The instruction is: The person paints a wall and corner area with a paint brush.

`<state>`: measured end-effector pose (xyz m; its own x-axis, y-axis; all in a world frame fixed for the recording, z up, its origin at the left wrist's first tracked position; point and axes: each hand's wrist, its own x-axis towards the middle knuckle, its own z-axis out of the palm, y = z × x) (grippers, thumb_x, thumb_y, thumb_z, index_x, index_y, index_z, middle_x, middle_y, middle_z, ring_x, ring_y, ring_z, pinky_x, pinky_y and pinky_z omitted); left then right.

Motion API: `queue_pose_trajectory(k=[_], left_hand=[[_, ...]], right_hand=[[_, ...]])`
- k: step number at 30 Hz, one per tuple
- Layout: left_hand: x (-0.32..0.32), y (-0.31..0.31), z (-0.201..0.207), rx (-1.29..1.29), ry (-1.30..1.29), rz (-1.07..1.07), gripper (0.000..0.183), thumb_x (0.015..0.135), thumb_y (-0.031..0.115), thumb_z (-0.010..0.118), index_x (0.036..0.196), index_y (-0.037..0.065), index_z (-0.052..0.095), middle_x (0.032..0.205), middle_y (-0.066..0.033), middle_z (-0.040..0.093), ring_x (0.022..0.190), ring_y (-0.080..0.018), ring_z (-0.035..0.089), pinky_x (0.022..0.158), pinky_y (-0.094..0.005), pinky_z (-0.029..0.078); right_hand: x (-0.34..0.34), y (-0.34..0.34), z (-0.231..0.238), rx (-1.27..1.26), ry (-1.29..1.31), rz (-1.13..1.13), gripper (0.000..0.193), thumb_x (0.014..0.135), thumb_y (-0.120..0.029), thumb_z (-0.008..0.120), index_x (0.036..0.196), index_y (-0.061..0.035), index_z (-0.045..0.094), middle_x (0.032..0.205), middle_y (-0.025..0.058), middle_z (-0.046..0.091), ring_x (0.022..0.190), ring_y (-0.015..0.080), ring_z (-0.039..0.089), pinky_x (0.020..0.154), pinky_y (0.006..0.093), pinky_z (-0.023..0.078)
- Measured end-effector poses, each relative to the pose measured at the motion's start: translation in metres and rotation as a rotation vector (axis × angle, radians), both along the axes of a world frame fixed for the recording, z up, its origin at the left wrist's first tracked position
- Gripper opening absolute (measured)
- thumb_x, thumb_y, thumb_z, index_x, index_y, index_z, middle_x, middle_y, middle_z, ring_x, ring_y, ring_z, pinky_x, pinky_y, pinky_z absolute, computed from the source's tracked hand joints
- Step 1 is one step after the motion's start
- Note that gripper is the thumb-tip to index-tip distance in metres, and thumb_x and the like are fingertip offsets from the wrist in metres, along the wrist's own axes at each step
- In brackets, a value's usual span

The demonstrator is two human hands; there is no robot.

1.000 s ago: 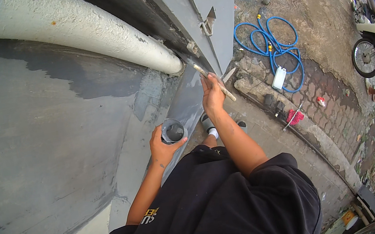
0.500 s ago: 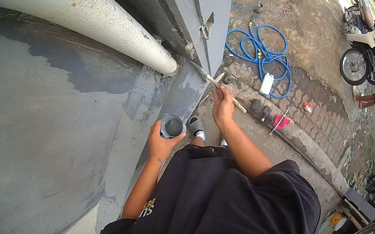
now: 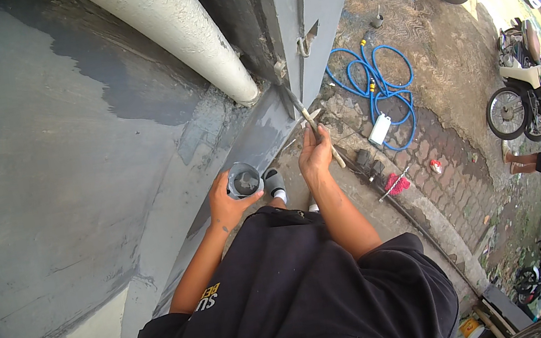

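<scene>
My left hand (image 3: 223, 202) is wrapped round a small grey cup (image 3: 242, 167) with some grey paint inside, its opening facing up. In my right hand (image 3: 316, 156) is a slim, pale-handled paintbrush (image 3: 301, 107). Its dark end points away from me to the foot of the grey metal post (image 3: 322, 16), close to the ledge beside it; whether it touches there I cannot make out. Wet-looking darker grey patches show on the grey ledge (image 3: 258, 129) below the brush.
A thick white pipe (image 3: 185, 32) slants down along the grey wall (image 3: 44, 180) at left. Right of the post lie a coiled blue hose (image 3: 371, 72), a white bottle (image 3: 380, 128) and a pink cloth (image 3: 398, 183). Parked motorcycles (image 3: 511, 111) and a bystander's legs (image 3: 524, 163) are at far right.
The brush's dark end has moved slightly up along the post's base, and its handle stands steeper. The cup has shifted a little left. The whole view has shifted slightly too.
</scene>
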<state>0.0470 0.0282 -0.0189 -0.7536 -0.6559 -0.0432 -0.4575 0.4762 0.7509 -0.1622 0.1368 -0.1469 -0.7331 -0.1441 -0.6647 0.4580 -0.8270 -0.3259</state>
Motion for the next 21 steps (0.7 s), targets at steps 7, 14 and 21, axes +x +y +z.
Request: queue_pose_trajectory(k=[7,14,21], left_hand=[[-0.001,0.005,0.003,0.015,0.061,0.037,0.064,0.066,0.030,0.098,0.115,0.001,0.068,0.110,-0.0140,0.071,0.103,-0.0326,0.069,0.090,-0.0410,0.054],[0.003,0.007,0.000,0.016,0.052,0.060,0.066,0.066,0.030,0.098,0.117,0.001,0.068,0.113,-0.0148,0.071,0.105,-0.0328,0.069,0.091,-0.0414,0.054],[0.005,0.013,-0.005,0.008,0.036,0.031,0.069,0.065,0.031,0.098,0.119,0.001,0.067,0.115,-0.0152,0.070,0.109,-0.0343,0.067,0.094,-0.0433,0.052]], right_hand=[[-0.013,-0.014,0.038,-0.107,-0.007,-0.017,0.032,0.096,-0.006,0.069,0.122,0.0057,0.056,0.121,0.0180,0.067,0.119,0.0336,0.068,0.110,0.0371,0.056],[-0.002,0.017,0.064,-0.194,-0.027,-0.001,0.018,0.098,-0.003,0.063,0.113,0.0048,0.059,0.121,0.0208,0.066,0.122,0.0373,0.067,0.110,0.0398,0.058],[-0.011,0.008,0.006,-0.038,-0.060,-0.005,0.021,0.097,-0.003,0.064,0.116,0.0055,0.057,0.124,0.0213,0.065,0.118,0.0360,0.068,0.109,0.0387,0.059]])
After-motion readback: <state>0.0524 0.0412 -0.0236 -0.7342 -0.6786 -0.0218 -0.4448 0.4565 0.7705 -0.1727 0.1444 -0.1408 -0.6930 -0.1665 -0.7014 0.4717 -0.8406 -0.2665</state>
